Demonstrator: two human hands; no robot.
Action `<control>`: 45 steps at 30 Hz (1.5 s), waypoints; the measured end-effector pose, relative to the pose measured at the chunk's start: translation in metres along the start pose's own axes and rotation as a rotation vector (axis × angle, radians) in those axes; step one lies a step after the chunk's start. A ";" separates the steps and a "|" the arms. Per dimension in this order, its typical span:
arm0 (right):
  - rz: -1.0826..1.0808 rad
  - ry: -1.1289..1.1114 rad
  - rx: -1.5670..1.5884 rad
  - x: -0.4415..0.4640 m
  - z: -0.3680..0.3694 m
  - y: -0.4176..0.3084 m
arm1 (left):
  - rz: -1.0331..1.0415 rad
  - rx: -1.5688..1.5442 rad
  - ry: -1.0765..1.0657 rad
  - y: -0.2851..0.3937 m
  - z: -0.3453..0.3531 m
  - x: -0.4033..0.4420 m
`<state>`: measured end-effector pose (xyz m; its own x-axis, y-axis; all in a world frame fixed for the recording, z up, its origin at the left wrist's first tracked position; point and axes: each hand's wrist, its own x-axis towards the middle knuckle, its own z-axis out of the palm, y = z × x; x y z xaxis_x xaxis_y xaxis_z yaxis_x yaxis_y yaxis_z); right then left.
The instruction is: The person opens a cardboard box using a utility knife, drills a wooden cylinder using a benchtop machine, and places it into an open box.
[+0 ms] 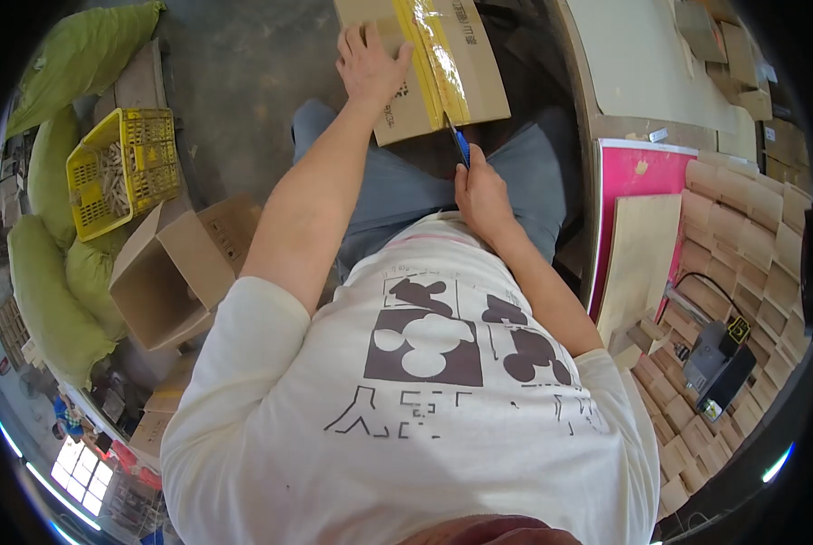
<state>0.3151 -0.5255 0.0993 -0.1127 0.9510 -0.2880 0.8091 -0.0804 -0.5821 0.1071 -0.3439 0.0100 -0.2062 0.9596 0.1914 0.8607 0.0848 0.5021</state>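
Left hand (370,73) spread on the brown cardboard box (483,86) ahead, I grip a blue-handled cutter (463,147) in my right hand (486,195) (the nearer one) at the near end of the box's lengthwise yellow tape (429,54).

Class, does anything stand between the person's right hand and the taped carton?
Only the blue-handled tool, held in the right hand, lies between it and the near edge of the taped carton. Nothing else visible is in the way.

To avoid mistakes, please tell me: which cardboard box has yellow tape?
The taped box under the left hand; the open box beside the yellow basket shows none.
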 end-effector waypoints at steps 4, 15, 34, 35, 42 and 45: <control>0.013 -0.004 0.018 -0.012 -0.002 0.005 | -0.089 0.115 -0.136 0.019 -0.001 0.001; 0.007 0.029 0.209 -0.027 0.002 0.033 | -0.126 0.225 -0.317 0.033 -0.016 0.010; 0.490 -0.093 1.569 -0.021 0.001 0.078 | 0.448 0.244 -0.145 0.022 -0.012 -0.062; 0.493 -0.095 1.569 -0.020 0.002 0.078 | 0.447 0.235 -0.155 0.021 -0.014 -0.063; 0.451 -0.096 1.578 -0.018 0.012 0.078 | 0.487 0.150 -0.183 0.004 -0.027 -0.065; 0.447 -0.101 1.573 -0.017 0.010 0.074 | 0.478 0.122 -0.193 0.001 -0.029 -0.069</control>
<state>0.3707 -0.5510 0.0538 -0.1312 0.7526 -0.6452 -0.5553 -0.5950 -0.5811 0.1088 -0.4178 0.0216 0.3020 0.9298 0.2104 0.8878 -0.3548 0.2932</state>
